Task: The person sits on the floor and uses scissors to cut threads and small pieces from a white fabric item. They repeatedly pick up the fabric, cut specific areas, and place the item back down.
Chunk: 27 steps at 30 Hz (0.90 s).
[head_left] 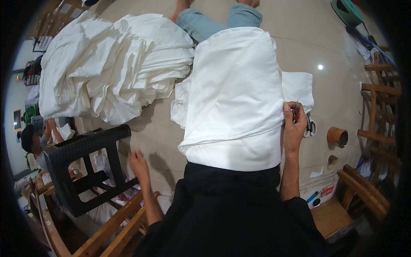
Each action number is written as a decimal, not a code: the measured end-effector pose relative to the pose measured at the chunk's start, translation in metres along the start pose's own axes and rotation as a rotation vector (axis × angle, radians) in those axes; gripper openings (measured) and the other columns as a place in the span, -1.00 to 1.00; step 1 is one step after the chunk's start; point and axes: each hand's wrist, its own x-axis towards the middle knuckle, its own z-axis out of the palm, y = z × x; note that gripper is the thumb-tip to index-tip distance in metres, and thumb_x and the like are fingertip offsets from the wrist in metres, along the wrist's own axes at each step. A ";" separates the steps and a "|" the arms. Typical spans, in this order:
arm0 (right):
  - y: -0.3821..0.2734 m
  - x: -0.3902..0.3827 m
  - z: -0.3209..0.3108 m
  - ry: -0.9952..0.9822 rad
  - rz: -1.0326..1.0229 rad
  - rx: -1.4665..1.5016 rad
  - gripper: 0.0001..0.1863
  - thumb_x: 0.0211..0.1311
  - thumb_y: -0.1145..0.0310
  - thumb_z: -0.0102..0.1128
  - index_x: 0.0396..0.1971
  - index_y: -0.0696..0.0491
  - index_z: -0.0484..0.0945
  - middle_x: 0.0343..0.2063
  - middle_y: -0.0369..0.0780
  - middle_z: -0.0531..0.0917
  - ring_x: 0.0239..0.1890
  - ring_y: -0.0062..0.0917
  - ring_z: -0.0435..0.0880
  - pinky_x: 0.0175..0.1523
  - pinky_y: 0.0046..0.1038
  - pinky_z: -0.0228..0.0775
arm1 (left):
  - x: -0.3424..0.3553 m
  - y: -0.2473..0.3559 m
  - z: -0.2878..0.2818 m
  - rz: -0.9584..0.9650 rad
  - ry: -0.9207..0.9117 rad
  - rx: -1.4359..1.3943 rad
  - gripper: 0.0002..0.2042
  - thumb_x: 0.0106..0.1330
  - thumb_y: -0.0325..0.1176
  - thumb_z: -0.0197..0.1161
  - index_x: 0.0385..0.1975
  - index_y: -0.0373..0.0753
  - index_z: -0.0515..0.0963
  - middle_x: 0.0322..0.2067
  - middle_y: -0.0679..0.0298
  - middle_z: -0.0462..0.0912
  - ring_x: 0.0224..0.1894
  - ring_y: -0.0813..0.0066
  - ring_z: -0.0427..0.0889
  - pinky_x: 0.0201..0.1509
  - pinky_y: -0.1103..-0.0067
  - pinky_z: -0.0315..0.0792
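Note:
White fabric (235, 81) lies folded over my lap, with a loose diagonal fold across its lower part. At its right edge, my right hand (295, 128) is closed, with a small red-handled tool (296, 116) held in the palm; its kind is mostly hidden by the fingers. Thumb and fingertips touch the cloth's edge. A grey looped handle (313, 127) shows just right of that hand. My left hand (139, 165) is off the fabric, over the floor beside a black plastic stool (92, 171). Motion smears its fingers, and no held thing shows there.
A large heap of white fabric (115, 64) fills the far left. Wooden frames (374, 107) stand along the right, near an orange-brown cylinder (337, 137). Wooden bars (115, 229) lie at lower left. Another person (36, 145) works beyond the stool.

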 end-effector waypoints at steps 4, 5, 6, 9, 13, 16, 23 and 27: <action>0.006 0.006 0.004 -0.041 -0.052 -0.045 -0.75 0.40 0.28 0.23 -0.36 0.16 0.51 -0.51 -0.46 0.41 -0.45 -0.77 0.25 -0.33 -0.68 0.14 | -0.064 -0.047 -0.005 0.148 0.079 0.088 -0.76 0.27 -0.54 0.22 -0.07 -0.39 0.57 0.00 -0.03 0.57 0.13 0.03 0.51 0.22 0.24 0.34; 0.005 0.008 0.002 -0.053 -0.047 -0.066 -0.75 0.40 0.28 0.23 -0.36 0.17 0.51 -0.51 -0.46 0.41 -0.44 -0.77 0.25 -0.33 -0.68 0.14 | -0.073 -0.025 -0.005 0.165 0.076 -0.095 -0.71 0.25 -0.54 0.24 -0.01 -0.36 0.57 0.08 -0.02 0.54 0.21 0.03 0.46 0.26 0.25 0.32; 0.005 0.009 0.002 -0.069 -0.042 -0.085 -0.75 0.40 0.28 0.24 -0.35 0.17 0.51 -0.51 -0.46 0.42 -0.44 -0.77 0.25 -0.32 -0.68 0.14 | -0.070 0.026 -0.015 0.131 -0.035 -0.367 -0.66 0.26 -0.52 0.24 0.05 -0.31 0.57 0.16 0.00 0.50 0.29 0.04 0.40 0.32 0.28 0.28; 0.001 0.009 0.006 -0.071 -0.042 -0.108 -0.74 0.40 0.27 0.24 -0.35 0.18 0.51 -0.51 -0.46 0.42 -0.44 -0.77 0.26 -0.31 -0.69 0.15 | -0.064 0.153 -0.021 0.362 -0.183 -0.553 -0.67 0.24 -0.46 0.32 0.02 -0.23 0.61 0.10 0.11 0.54 0.17 0.20 0.47 0.19 0.39 0.32; -0.006 0.005 0.008 -0.062 -0.026 -0.111 -0.73 0.41 0.26 0.22 -0.33 0.19 0.51 -0.49 -0.44 0.43 -0.42 -0.77 0.27 -0.30 -0.70 0.16 | -0.055 0.216 -0.002 0.750 -0.347 -0.567 -0.74 0.14 -0.45 0.43 -0.15 -0.25 0.67 -0.23 0.17 0.60 -0.15 0.25 0.55 -0.08 0.46 0.40; -0.003 0.001 0.015 -0.057 -0.039 -0.086 -0.74 0.43 0.27 0.20 -0.32 0.19 0.51 -0.46 -0.43 0.44 -0.41 -0.77 0.28 -0.29 -0.69 0.17 | -0.060 0.198 0.001 0.764 -0.349 -0.714 -0.86 0.16 -0.56 0.38 -0.28 -0.31 0.65 -0.43 0.23 0.57 -0.36 0.37 0.52 -0.24 0.54 0.38; -0.002 0.001 0.012 -0.062 -0.028 -0.100 -0.76 0.43 0.29 0.19 -0.30 0.19 0.52 -0.47 -0.42 0.44 -0.42 -0.74 0.29 -0.27 -0.67 0.20 | -0.079 -0.042 0.024 -0.193 -0.193 -0.201 -0.66 0.48 -0.24 0.14 -0.46 -0.40 0.51 -0.55 0.11 0.57 -0.50 0.27 0.50 -0.33 0.43 0.39; -0.006 0.003 -0.008 -0.064 -0.099 -0.343 -0.77 0.31 0.32 0.30 -0.23 0.18 0.55 -0.49 -0.40 0.47 -0.46 -0.74 0.30 -0.34 -0.63 0.22 | -0.091 -0.067 0.007 -0.034 -0.015 -0.080 -0.68 0.32 -0.35 0.29 0.01 -0.33 0.53 0.02 0.01 0.55 -0.19 0.09 0.58 -0.07 0.29 0.47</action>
